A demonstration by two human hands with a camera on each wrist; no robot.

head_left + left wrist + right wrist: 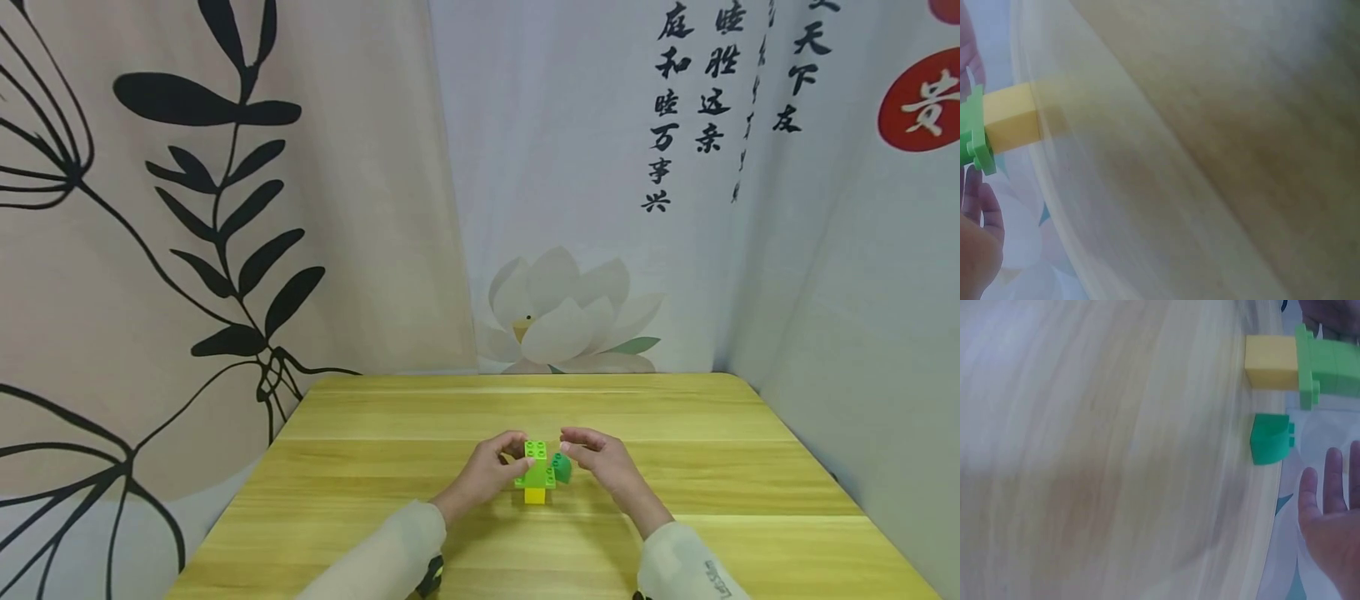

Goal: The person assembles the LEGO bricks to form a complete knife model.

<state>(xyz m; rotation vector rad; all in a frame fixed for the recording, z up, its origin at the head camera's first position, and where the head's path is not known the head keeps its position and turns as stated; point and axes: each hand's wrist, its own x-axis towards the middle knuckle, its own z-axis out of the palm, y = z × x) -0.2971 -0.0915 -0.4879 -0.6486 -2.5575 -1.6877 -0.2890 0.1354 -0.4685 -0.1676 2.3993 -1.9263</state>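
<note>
A brick stack (536, 473) with light-green bricks above a yellow brick (535, 496) stands upright on the table. My left hand (489, 471) holds it from the left, the thumb lying across the front of the green part. In the left wrist view, fingers of the left hand (980, 244) reach up beside the green flange. Just right of the stack sits a separate dark-green curved brick (1269, 439), its studs facing up. My right hand (604, 458) hovers above and to the right of that brick, its fingers apart and holding nothing.
The wooden table (360, 467) stretches to both sides of the hands. Behind it hangs a pale curtain (375, 208) with printed leaves, a lotus and writing. Another white curtain (862, 317) borders the right side.
</note>
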